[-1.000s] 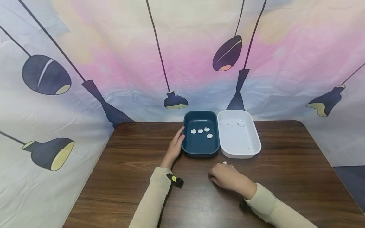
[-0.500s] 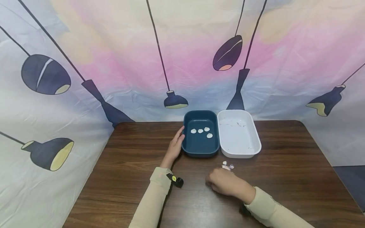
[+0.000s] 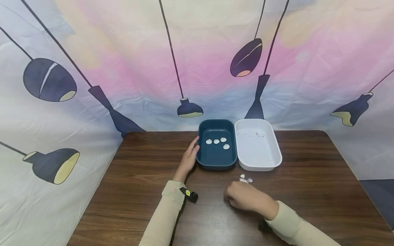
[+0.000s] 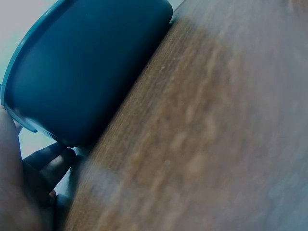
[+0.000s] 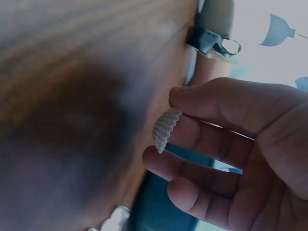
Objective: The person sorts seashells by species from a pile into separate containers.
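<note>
Between the thumb and fingers of my right hand (image 3: 247, 196) a small ribbed white seashell (image 5: 166, 129) is pinched, low over the table in front of the trays. Just beyond that hand lies a little cluster of pale shells (image 3: 245, 179), partly hidden behind the knuckles in the head view. My left hand (image 3: 187, 158) rests against the left side of the dark teal tray (image 3: 217, 164), its fingers fairly straight along the wall. Several white shells (image 3: 217, 141) lie apart from each other on the teal tray's floor.
A white tray (image 3: 259, 168) stands right beside the teal one, with small bits of debris on its floor. Both sit at the back of the brown wooden table (image 3: 138, 198), close to a printed cloth backdrop (image 3: 203, 61).
My right hand has shifted slightly left and toward the table's near side, uncovering more of the shell cluster. The left hand and both trays stay where they were.
</note>
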A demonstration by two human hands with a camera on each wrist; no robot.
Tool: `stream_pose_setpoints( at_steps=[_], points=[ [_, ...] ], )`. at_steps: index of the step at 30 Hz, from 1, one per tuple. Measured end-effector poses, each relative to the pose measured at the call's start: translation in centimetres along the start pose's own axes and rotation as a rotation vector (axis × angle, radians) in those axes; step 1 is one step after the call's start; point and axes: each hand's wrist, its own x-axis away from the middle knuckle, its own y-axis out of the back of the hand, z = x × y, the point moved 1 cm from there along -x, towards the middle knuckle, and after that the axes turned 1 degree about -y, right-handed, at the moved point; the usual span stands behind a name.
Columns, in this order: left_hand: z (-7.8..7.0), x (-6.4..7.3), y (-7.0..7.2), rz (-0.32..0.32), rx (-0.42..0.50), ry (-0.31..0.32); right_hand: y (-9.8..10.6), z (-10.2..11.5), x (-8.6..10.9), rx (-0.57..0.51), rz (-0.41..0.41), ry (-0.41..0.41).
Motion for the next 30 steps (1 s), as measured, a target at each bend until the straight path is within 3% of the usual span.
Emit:
stream_pose_setpoints(
  at_steps=[15,21,30],
  points=[
    [0.1,0.0,0.1,0.009,0.004,-0.016,4.3,-0.2,-1.2,0.071,-0.054,0.014],
    [0.2,-0.1,0.1,0.011,-0.001,-0.02,5.2,-0.1,-2.1,0.124,-0.093,0.066],
    [0.2,-0.1,0.1,0.008,-0.009,-0.012,5.6,-0.4,-3.6,0.151,-0.168,0.082]
  ],
)
